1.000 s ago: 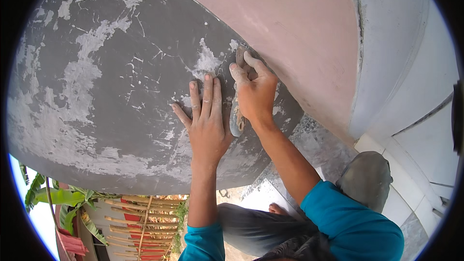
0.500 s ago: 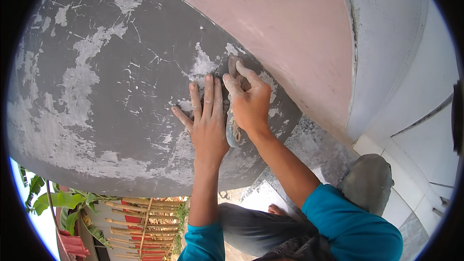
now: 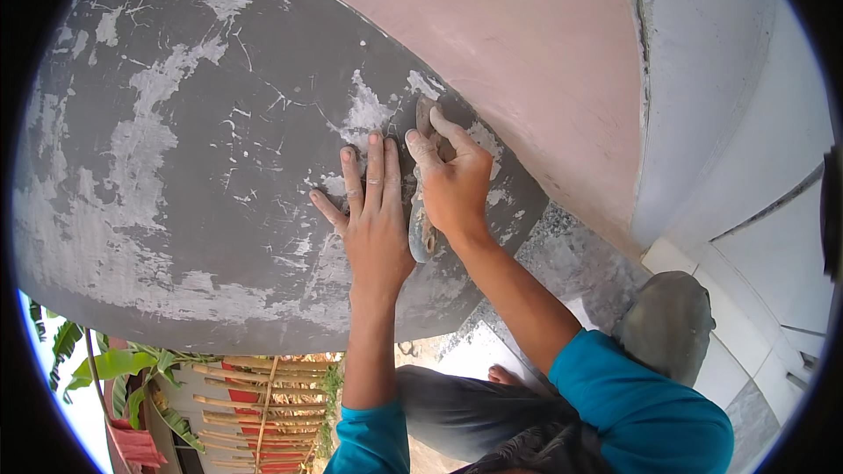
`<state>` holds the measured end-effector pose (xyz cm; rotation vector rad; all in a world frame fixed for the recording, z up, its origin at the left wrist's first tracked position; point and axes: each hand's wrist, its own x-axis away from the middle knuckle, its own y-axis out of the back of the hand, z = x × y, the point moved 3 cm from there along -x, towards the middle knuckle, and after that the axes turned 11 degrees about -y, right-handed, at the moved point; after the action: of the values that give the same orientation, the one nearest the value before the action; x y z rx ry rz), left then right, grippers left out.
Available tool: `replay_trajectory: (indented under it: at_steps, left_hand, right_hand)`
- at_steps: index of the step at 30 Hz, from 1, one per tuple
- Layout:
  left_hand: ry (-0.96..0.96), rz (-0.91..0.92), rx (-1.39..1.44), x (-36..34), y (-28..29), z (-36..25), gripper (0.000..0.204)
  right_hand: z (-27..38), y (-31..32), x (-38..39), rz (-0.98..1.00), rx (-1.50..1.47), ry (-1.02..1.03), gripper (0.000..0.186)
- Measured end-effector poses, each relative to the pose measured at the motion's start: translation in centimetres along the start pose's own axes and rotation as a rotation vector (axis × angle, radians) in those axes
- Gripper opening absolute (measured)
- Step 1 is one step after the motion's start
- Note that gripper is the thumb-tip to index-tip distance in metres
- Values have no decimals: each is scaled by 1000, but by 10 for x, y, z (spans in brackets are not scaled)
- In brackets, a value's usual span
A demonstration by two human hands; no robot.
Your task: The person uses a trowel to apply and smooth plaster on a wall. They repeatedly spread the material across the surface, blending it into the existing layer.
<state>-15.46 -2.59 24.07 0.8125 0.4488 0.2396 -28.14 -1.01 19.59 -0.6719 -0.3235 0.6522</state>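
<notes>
1 grey-pink edge (image 3: 450, 90) runs near the tool (image 3: 420, 230) in the right fingers (image 3: 453, 133).

No legible text, labels, numbers or signs in view.

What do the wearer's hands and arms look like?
Left hand and right hand are bare, without gloves; pale, dusty residue marks the fingers. Plain teal sleeves leave the forearms uncovered. No watch or cables show.
</notes>
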Motion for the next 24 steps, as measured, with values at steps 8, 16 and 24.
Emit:
replay_trajectory:
  at_steps: [8, 16, 24]
  left_hand:
    - [27, 45, -8, -1, -1, -3, 114]
    - [55, -29, 115, -2, 2, -6, 84]
    - [12, 19, -32, -1, -4, -4, 103]
  right_hand:
    - [3, -1, -2, 7, -56, -12, 52]
    - [-6, 3, -4, -29, -63, 75, 56]
    - [-14, 1, 0, -25, -126, 50, 57]
